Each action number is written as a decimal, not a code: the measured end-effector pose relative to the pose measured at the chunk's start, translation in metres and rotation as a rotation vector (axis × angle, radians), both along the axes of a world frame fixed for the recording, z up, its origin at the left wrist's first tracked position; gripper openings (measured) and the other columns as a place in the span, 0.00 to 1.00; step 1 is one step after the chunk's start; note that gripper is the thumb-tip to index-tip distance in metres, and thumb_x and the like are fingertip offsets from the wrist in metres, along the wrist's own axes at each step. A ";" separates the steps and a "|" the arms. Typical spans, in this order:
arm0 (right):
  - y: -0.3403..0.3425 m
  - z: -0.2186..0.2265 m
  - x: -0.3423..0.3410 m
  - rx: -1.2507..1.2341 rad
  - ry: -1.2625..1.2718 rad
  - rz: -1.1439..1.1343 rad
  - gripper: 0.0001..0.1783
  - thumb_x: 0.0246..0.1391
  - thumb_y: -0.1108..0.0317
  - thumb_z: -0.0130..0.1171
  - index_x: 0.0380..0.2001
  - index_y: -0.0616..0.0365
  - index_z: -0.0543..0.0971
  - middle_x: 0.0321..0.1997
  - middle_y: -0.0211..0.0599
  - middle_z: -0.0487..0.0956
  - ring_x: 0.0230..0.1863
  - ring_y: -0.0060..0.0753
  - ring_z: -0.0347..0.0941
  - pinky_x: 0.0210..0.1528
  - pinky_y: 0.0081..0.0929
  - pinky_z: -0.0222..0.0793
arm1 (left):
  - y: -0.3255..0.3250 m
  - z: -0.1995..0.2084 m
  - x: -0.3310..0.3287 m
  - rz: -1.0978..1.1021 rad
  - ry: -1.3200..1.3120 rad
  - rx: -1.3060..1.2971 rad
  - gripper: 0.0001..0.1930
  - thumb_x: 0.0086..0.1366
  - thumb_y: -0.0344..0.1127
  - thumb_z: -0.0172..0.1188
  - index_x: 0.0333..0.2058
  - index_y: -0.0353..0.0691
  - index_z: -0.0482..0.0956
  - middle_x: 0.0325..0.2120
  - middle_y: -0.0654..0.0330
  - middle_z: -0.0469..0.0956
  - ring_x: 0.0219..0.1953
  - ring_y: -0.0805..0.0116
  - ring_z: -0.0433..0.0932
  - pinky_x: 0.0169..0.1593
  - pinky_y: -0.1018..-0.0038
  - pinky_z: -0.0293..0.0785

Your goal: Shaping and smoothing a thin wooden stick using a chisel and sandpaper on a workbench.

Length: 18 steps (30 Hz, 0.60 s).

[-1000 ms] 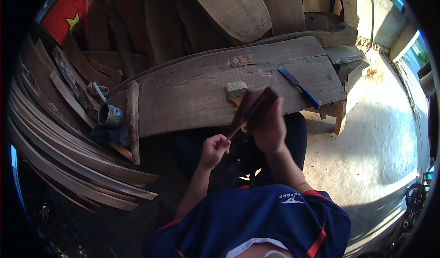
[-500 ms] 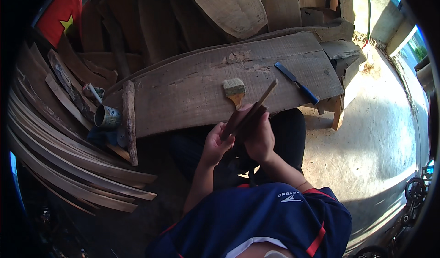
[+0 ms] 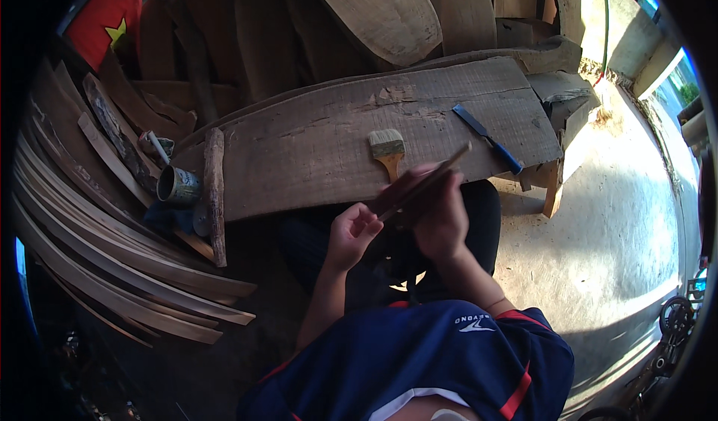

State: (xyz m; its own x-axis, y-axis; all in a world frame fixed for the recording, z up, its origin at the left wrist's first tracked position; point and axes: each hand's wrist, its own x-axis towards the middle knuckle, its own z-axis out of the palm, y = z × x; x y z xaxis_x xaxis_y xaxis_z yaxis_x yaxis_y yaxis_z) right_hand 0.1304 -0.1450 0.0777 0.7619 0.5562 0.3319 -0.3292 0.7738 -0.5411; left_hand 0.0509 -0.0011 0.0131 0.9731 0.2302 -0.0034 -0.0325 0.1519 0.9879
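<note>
A slim wooden stick point(image 3: 443, 168) slants up to the right above my lap, in front of a big rough wooden slab point(image 3: 314, 148). My left hand point(image 3: 351, 234) grips its lower end with curled fingers. My right hand point(image 3: 440, 213) is wrapped around the stick's middle and is blurred with motion. A paintbrush point(image 3: 387, 150) with pale bristles lies on the slab just beyond my right hand. Further right on the slab rests a blue flat tool point(image 3: 488, 137).
A metal can point(image 3: 178, 186) stands by a short wooden bar point(image 3: 215, 193) at the slab's left end. Curved wooden strips point(image 3: 112, 271) pile up on the left. More planks point(image 3: 389, 10) lean behind the slab. Bare concrete floor point(image 3: 621, 226) lies at the right.
Both hands and the stick have come back from the slab toward my lap, and the stick's tip now sits lower, uncovering the paintbrush.
</note>
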 end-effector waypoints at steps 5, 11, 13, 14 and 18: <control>-0.016 0.003 0.017 0.100 0.129 -0.132 0.31 0.59 0.42 0.28 0.46 0.58 0.66 0.42 0.44 0.74 0.47 0.45 0.71 0.52 0.44 0.63 | 0.010 -0.013 -0.008 -0.062 0.067 0.111 0.10 0.56 0.36 0.62 0.27 0.40 0.70 0.20 0.73 0.67 0.22 0.88 0.62 0.25 0.89 0.58; 0.008 -0.032 -0.004 -0.185 0.157 0.121 0.32 0.59 0.43 0.28 0.43 0.60 0.69 0.42 0.45 0.74 0.46 0.41 0.70 0.51 0.35 0.62 | -0.004 0.008 0.008 0.026 -0.055 -0.073 0.09 0.57 0.36 0.61 0.27 0.39 0.71 0.20 0.72 0.69 0.22 0.87 0.64 0.26 0.89 0.59; -0.007 -0.013 0.014 -0.041 0.165 0.049 0.31 0.60 0.43 0.28 0.46 0.59 0.67 0.46 0.48 0.73 0.51 0.43 0.68 0.55 0.39 0.59 | 0.003 -0.004 -0.002 -0.025 0.038 0.170 0.09 0.58 0.36 0.60 0.27 0.39 0.71 0.19 0.71 0.69 0.22 0.87 0.64 0.26 0.88 0.59; -0.017 0.003 0.022 -0.014 0.192 -0.009 0.31 0.60 0.43 0.27 0.48 0.58 0.66 0.47 0.49 0.72 0.52 0.45 0.67 0.56 0.40 0.58 | 0.006 -0.013 -0.007 -0.023 0.036 0.168 0.09 0.58 0.36 0.60 0.27 0.39 0.71 0.19 0.71 0.69 0.22 0.87 0.64 0.26 0.88 0.59; -0.013 -0.005 0.021 0.090 0.081 0.003 0.32 0.59 0.43 0.27 0.50 0.59 0.64 0.47 0.49 0.72 0.53 0.46 0.66 0.57 0.43 0.57 | -0.001 -0.014 -0.005 -0.053 0.097 0.142 0.09 0.59 0.35 0.58 0.25 0.38 0.72 0.17 0.71 0.69 0.21 0.86 0.65 0.25 0.88 0.59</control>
